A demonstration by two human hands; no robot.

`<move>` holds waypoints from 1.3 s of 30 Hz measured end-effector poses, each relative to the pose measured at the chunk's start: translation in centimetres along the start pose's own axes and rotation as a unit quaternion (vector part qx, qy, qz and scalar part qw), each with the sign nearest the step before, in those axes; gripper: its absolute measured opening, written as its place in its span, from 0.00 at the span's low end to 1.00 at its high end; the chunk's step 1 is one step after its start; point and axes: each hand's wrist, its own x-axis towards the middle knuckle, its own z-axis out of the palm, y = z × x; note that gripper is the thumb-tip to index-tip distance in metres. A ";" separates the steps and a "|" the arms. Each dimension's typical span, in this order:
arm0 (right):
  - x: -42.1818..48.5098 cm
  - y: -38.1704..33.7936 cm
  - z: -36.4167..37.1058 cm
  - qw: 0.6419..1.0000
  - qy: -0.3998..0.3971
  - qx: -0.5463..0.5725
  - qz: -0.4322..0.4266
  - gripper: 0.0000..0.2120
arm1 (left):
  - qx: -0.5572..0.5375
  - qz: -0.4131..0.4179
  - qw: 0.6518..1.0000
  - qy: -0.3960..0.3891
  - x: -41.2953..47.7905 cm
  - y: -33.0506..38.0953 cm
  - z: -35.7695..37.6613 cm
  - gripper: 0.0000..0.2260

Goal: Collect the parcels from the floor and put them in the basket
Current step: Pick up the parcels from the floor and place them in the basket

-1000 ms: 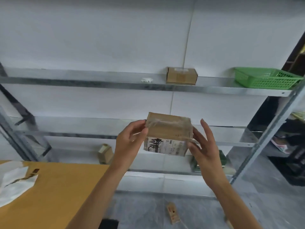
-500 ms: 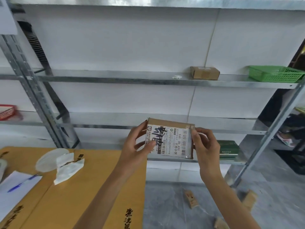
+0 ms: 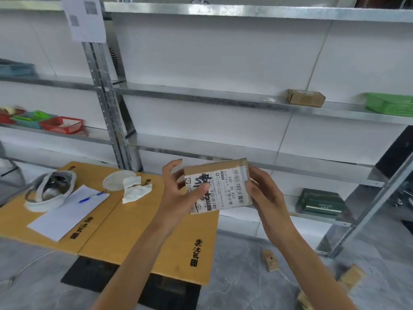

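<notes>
A small cardboard parcel with a white shipping label faces me at chest height in front of the metal shelving. My left hand grips its left edge, thumb across the label. My right hand curls round its right edge. Three more small parcels lie on the grey floor at the lower right: a labelled parcel, a second parcel and a third parcel by my right forearm. A green basket stands at the right end of the middle shelf.
A yellow table at the left carries a sheet of paper, a blue pen, a crumpled tissue and a white bowl-like item. A brown box sits on the middle shelf, dark green boxes on a lower shelf, red baskets at far left.
The view has swung left, bringing the table and left shelving into sight. The parcel has been turned so its label faces me and now tilts, lower in view.
</notes>
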 end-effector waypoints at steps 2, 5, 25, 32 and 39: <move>-1.5 -0.1 0.7 0.998 -0.054 0.007 0.006 0.20 | 0.024 -0.025 0.999 -0.004 -2.4 0.5 -1.1 0.36; -4.0 -0.3 2.5 0.999 -0.040 0.004 0.012 0.21 | 0.022 -0.045 0.998 0.022 -5.9 1.3 -2.5 0.31; -20.9 -0.6 30.7 0.994 -0.071 -0.009 0.082 0.35 | 0.169 -0.130 0.972 0.096 -24.5 5.6 -27.1 0.10; -24.8 0.6 39.0 0.990 -0.077 0.018 0.114 0.34 | 0.146 -0.136 0.975 0.099 -28.5 5.7 -36.2 0.07; -23.4 4.7 43.2 0.981 -0.077 0.022 0.175 0.29 | 0.150 -0.153 0.972 0.094 -26.5 3.1 -41.7 0.04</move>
